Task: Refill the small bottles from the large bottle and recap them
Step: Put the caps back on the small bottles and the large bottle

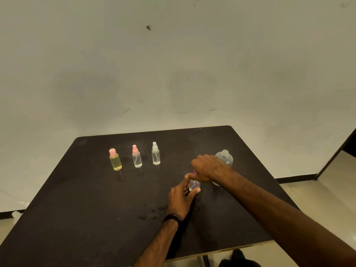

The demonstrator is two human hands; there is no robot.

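- Head view: a person works at a dark table (96,209) set against a pale wall (173,64), both bare forearms reaching in from the near right corner.
- The left hand (182,197), a black band (173,218) at its wrist, holds a small clear bottle (193,185) near the middle of the tabletop, thumb and fingers curled round its lower body.
- The right hand (204,167) sits on top of that same bottle, fingers closed over its top; a trace of pink or purple shows under them, but the cap itself is too hidden to make out.
- Just behind the right hand, toward the right edge, stands the large clear bottle (224,158), upright, its threaded neck uncapped.
- Three small bottles stand in a row nearer the far edge, left of centre, each apart from the next: a yellow-filled bottle (115,160) with a pink cap, a clear spray bottle (137,158) with a pink top, and a clear spray bottle with a white top (155,155).
- Wet patches (152,212) mark the tabletop near the left wrist.
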